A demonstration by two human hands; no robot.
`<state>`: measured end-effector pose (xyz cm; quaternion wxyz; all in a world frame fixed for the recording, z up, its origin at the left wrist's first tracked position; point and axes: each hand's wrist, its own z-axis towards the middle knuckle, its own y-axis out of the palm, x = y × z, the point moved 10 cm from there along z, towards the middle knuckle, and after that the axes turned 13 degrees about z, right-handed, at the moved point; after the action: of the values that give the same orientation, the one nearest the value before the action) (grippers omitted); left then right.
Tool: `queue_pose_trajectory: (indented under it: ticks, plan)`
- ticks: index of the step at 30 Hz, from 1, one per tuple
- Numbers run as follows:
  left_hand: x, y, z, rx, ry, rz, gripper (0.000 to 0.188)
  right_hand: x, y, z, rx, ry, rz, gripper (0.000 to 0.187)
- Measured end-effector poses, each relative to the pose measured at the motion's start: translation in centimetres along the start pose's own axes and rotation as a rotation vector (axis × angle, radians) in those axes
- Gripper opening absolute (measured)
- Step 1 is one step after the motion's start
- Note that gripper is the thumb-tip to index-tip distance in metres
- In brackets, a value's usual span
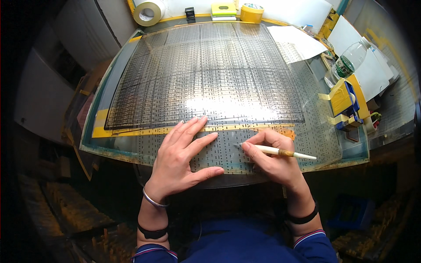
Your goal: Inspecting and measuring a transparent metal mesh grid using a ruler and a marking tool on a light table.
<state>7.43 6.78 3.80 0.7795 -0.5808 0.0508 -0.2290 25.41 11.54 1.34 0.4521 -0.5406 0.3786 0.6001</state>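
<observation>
My right hand [274, 155] pinches a slim pale brush-like pen [302, 155] with a brown band. Its tip points left, low over a patterned film [228, 151] dotted with small dark marks. Flat beside it, my left hand [182, 155] rests with fingers spread. Those fingertips touch the front edge of a large dark-gridded transparent sheet [197, 74], which reflects a bright glare. Along that edge runs a strip of yellow tape [144, 131]. Whether the tip touches the film I cannot tell.
A glass-topped table [94, 142] carries everything. At its back stand a tape roll [149, 13], a black clip [190, 14] and a yellow round tub [251, 13]. On the right are a plastic bottle [348, 63], a yellow-and-blue tape dispenser [344, 98] and white paper [300, 41].
</observation>
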Motion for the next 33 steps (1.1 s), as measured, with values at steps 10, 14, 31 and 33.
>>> queue_pose_trajectory:
  ticks: [10, 14, 31, 33]
  plan:
    - [0.1, 0.1, 0.0, 0.002, 0.002, -0.002, 0.071, 0.1, -0.1, -0.2, -0.043, 0.013, -0.03, 0.013]
    - [0.0, 0.0, 0.0, 0.004, 0.0, 0.0, 0.071, 0.0, -0.4, -0.1, 0.053, -0.005, 0.018, 0.013]
    - [0.1, 0.0, 0.0, 0.013, 0.009, 0.009, 0.071, -0.7, 0.3, -0.3, -0.128, -0.092, -0.127, 0.01]
    - [0.1, 0.0, 0.0, 0.011, 0.005, 0.008, 0.071, -0.2, -0.1, -0.2, -0.053, -0.015, -0.043, 0.01]
